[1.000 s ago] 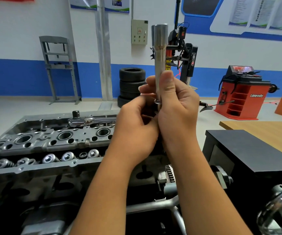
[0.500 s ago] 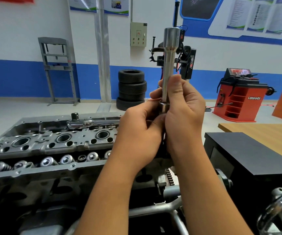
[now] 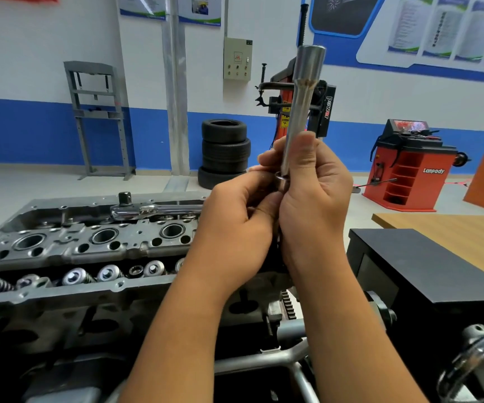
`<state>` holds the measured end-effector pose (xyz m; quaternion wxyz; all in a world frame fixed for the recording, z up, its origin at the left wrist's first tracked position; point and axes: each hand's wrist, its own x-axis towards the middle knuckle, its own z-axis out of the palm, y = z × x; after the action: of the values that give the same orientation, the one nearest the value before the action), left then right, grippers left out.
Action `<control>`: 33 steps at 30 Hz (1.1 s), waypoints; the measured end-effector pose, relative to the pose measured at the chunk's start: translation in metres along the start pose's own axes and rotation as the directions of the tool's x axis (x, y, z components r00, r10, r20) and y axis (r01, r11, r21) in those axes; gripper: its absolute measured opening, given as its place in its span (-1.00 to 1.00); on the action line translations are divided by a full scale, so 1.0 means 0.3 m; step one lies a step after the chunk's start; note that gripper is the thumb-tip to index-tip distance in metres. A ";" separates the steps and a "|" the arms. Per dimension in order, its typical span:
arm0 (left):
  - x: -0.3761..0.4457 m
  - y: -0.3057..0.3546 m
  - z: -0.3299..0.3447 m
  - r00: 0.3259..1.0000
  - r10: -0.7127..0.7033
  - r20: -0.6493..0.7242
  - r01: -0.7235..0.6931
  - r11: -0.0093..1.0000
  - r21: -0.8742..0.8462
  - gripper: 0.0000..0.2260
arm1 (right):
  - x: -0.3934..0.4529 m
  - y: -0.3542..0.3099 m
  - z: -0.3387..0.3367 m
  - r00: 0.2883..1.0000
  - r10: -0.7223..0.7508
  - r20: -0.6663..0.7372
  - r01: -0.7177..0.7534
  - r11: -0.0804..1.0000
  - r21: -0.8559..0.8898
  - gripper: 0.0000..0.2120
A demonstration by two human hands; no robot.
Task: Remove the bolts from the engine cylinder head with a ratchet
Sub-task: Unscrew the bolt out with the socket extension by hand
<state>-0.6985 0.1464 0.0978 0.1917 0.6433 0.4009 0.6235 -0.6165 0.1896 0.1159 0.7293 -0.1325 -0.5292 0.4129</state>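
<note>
White walls with a blue band closed off the workshop at the top of the frame, a stack of tyres (image 3: 224, 154) at centre and a red wheel balancer (image 3: 406, 173) at right; the engine cylinder head (image 3: 83, 245) filled the lower left, and the ratchet (image 3: 155, 209) lay flat along its far edge; at centre frame the right hand (image 3: 312, 205) gripped a long metal socket extension (image 3: 300, 112), upright and tilted slightly right; the left hand (image 3: 235, 222) curled against its lower end, fingers pinching a small ring-like part there; no bolts could be made out
</note>
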 end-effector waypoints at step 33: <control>-0.004 -0.010 -0.010 0.999 -0.043 0.016 0.043 0.999 -0.029 -0.77 | -0.002 -0.025 -0.003 0.995 0.089 0.051 -0.090 0.996 0.011 -0.66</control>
<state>-0.7019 0.1465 0.0953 0.2176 0.6364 0.4039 0.6201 -0.6124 0.1845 0.1199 0.6975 -0.1406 -0.5381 0.4519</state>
